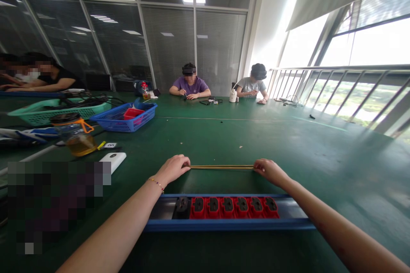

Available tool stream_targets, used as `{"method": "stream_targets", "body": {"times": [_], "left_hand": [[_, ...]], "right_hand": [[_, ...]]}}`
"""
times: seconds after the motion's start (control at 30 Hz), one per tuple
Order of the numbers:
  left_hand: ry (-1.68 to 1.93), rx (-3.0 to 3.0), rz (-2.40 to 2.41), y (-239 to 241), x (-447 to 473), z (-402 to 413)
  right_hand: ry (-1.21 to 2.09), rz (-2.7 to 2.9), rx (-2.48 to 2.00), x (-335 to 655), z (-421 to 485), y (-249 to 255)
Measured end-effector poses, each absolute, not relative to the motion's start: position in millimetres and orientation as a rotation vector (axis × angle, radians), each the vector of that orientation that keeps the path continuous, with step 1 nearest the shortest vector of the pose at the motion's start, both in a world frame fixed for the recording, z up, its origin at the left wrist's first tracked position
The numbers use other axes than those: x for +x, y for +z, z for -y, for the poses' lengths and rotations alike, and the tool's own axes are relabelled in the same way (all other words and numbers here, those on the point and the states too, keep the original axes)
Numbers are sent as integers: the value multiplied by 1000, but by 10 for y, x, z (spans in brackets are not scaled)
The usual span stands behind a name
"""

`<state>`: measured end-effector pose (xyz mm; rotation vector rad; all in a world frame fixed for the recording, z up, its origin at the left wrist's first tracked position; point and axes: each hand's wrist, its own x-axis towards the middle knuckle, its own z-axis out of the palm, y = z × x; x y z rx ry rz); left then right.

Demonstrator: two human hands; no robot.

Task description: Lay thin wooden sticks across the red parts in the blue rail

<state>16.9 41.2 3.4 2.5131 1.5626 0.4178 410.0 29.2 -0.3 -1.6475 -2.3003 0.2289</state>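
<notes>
A thin brass-coloured strip lies flat on the green table, stretched between my two hands. My left hand pinches its left end, fingers closed. My right hand grips its right end, fingers curled. Just in front of me lies a long blue power-strip housing with one black socket module and several red socket modules set in a row inside it.
At left stand a jar with an orange-handled lid, a white device, a blue basket and a green basket. Two people sit at the far side of the table, others at far left. A railing runs along the right.
</notes>
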Motion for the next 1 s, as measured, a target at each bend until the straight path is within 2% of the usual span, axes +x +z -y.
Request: {"method": "stream_targets", "body": {"times": [0.27,0.6,0.83,1.0], "left_hand": [[419,2462,-1567,39,182,-415],[381,2511,-1584,36,197,-426],[297,2649,-1625,109,208,-362],[189,2666,-1644,123,242,-351]], "right_hand": [[90,2312,-1914,4263,-204,-75],[232,2438,-2023,4157,-119,-91],[-324,2504,-1806,4030,-126,11],[-351,2811,-1622,3876,-159,121]]}}
